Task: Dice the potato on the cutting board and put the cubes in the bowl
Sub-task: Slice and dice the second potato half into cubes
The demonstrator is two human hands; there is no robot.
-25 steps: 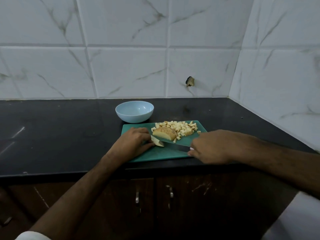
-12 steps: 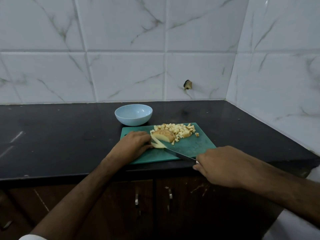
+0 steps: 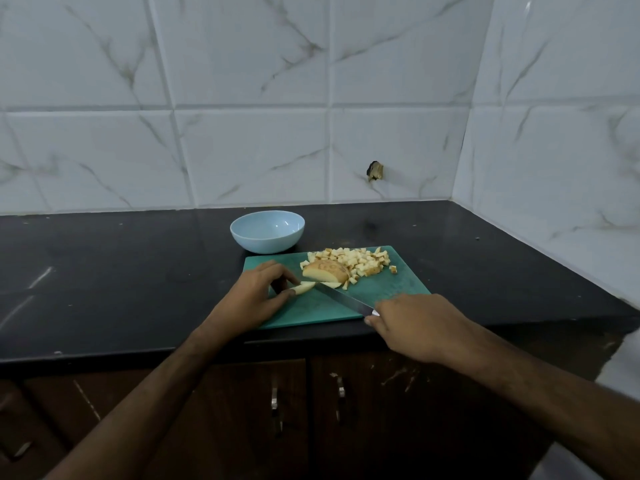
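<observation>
A green cutting board (image 3: pixel 398 289) lies on the black counter. On it sits a potato half (image 3: pixel 323 270), cut face down, with a pile of diced cubes (image 3: pixel 360 263) behind it. My left hand (image 3: pixel 258 296) pinches a thin potato slice (image 3: pixel 304 288) in front of the half. My right hand (image 3: pixel 419 325) grips the handle of a knife (image 3: pixel 341 299), its blade lying across the board with the tip at the slice. The light blue bowl (image 3: pixel 267 231) stands just behind the board's left corner and looks empty.
The counter (image 3: pixel 121 271) meets white marble-look tiled walls at the back and right. Dark wooden cabinet doors with metal handles (image 3: pixel 274 398) hang below the counter edge.
My right hand drew the knife back toward me and to the right, so more of the blade shows. My left hand stayed on the slice.
</observation>
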